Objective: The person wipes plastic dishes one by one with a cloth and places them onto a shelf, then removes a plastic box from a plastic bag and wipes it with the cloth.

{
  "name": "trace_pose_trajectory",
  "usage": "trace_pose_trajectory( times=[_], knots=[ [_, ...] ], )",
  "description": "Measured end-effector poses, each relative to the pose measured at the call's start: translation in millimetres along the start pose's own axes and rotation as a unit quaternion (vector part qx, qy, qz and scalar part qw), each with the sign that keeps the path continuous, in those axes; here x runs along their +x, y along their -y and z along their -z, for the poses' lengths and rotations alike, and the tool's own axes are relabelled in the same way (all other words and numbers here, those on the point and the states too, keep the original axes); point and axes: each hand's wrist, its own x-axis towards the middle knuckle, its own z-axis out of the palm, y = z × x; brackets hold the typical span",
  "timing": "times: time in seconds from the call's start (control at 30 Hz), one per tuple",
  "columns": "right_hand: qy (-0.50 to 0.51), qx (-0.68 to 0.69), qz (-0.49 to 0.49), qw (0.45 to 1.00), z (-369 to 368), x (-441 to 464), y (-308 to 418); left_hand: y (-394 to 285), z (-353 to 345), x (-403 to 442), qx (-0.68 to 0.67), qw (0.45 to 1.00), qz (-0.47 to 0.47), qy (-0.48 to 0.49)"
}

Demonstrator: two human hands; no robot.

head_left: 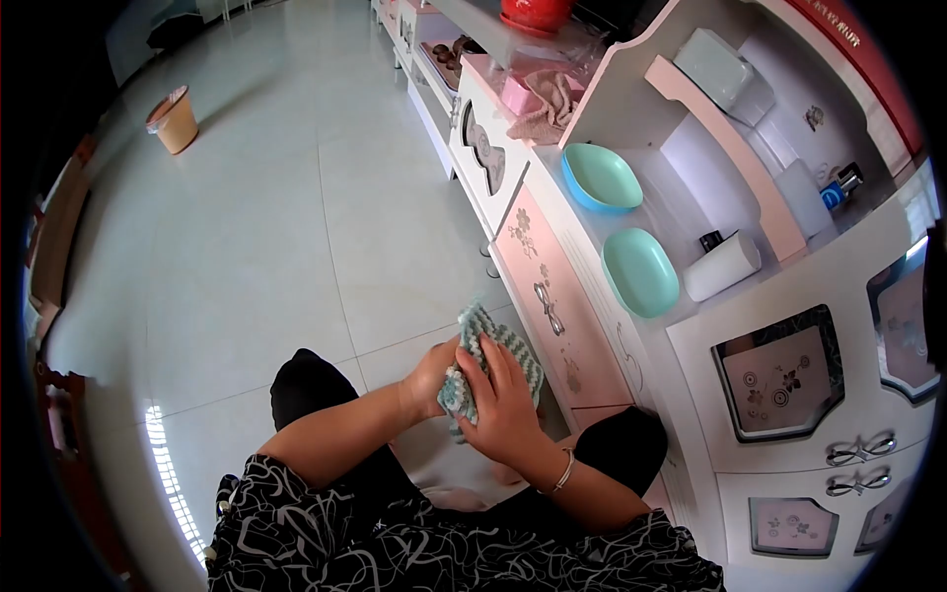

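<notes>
A green-and-white striped cloth (523, 357) with a thick, bumpy texture is bunched between my two hands, above my lap. My right hand (505, 409) lies over the front of it, its fingers bent round the folds. From the other side my left hand (431, 380) grips the cloth, and most of its fingers are hidden behind the folds. A thin bracelet (564, 472) circles my right wrist.
On the cabinet at right sit two turquoise dishes (643, 274), a white cylinder (722, 266) on its side and a clear-lidded container (712, 67). Beyond them lies a pinkish cloth (545, 111). A small bin (175, 122) stands on the tiled floor.
</notes>
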Motion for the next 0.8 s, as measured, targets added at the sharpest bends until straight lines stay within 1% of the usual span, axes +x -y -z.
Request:
trace_pose_trajectory(
  times=[0.03, 0.1, 0.13, 0.17, 0.2, 0.23, 0.27, 0.3, 0.33, 0.37, 0.4, 0.43, 0.47, 0.5, 0.53, 0.57, 0.6, 0.63, 0.67, 0.7, 0.73, 0.77, 0.8],
  knots=[
    [-0.002, 0.013, -0.005, 1.0, 0, 0, -1, 0, 0, 1, -0.001, 1.0, 0.002, 0.0],
    [-0.011, 0.019, -0.018, 1.0, 7, 6, -8, -3, -6, 1, 0.04, 0.998, 0.025, -0.044],
    [-0.044, 0.07, -0.029, 0.996, 6, 8, -16, 0, -8, 3, 0.042, 0.999, 0.002, -0.019],
    [-0.077, 0.121, -0.04, 0.989, 6, 10, -24, 2, -8, 1, 0.042, 0.999, 0.004, -0.019],
    [-0.087, 0.134, -0.076, 0.984, 8, 12, -31, 3, -9, -2, 0.109, 0.994, 0.022, -0.003],
    [-0.087, 0.134, -0.076, 0.984, 11, 12, -36, 2, -12, -5, 0.176, 0.984, 0.04, 0.014],
    [-0.062, 0.168, -0.151, 0.972, 13, 10, -42, 1, -15, -8, 0.184, 0.982, 0.012, 0.035],
    [-0.037, 0.201, -0.225, 0.953, 15, 9, -44, -3, -19, -11, 0.185, 0.982, 0.013, 0.035],
    [-0.064, 0.16, -0.254, 0.952, 16, 10, -45, -8, -22, -13, 0.198, 0.979, 0.004, 0.04],
    [-0.065, 0.161, -0.255, 0.951, 20, 13, -47, -14, -23, -14, 0.211, 0.977, -0.004, 0.044],
    [-0.065, 0.249, -0.292, 0.921, 25, 15, -50, -18, -19, -14, 0.214, 0.975, -0.023, 0.052],
    [-0.064, 0.335, -0.326, 0.882, 30, 15, -53, -25, -16, -17, 0.215, 0.975, -0.021, 0.053],
    [-0.053, 0.435, -0.38, 0.814, 31, 13, -57, -33, -16, -21, 0.21, 0.976, -0.025, 0.055],
    [-0.055, 0.435, -0.382, 0.814, 34, 12, -54, -41, -14, -24, 0.205, 0.977, -0.03, 0.056],
    [-0.043, 0.498, -0.394, 0.772, 39, 12, -49, -48, -6, -22, 0.197, 0.976, -0.019, 0.091],
    [-0.029, 0.557, -0.404, 0.725, 44, 12, -41, -53, -6, -21, 0.196, 0.976, -0.019, 0.09],
    [-0.058, 0.595, -0.371, 0.711, 47, 14, -31, -56, -5, -22, 0.226, 0.968, -0.036, 0.102],
    [-0.053, 0.596, -0.372, 0.71, 47, 13, -29, -59, -4, -23, 0.255, 0.959, -0.053, 0.112],
    [-0.091, 0.559, -0.337, 0.752, 48, 12, -30, -58, -7, -21, 0.297, 0.95, -0.057, 0.078],
    [-0.129, 0.519, -0.299, 0.79, 48, 11, -30, -56, -9, -17, 0.294, 0.951, -0.057, 0.074],
    [-0.125, 0.52, -0.301, 0.79, 46, 9, -29, -53, -9, -10, 0.335, 0.939, -0.074, 0.025],
    [-0.131, 0.38, -0.207, 0.892, 44, 7, -30, -49, -7, -3, 0.375, 0.922, -0.09, -0.022],
    [-0.133, 0.226, -0.104, 0.959, 43, 5, -31, -44, -6, -1, 0.351, 0.933, -0.07, -0.035]
  ],
)
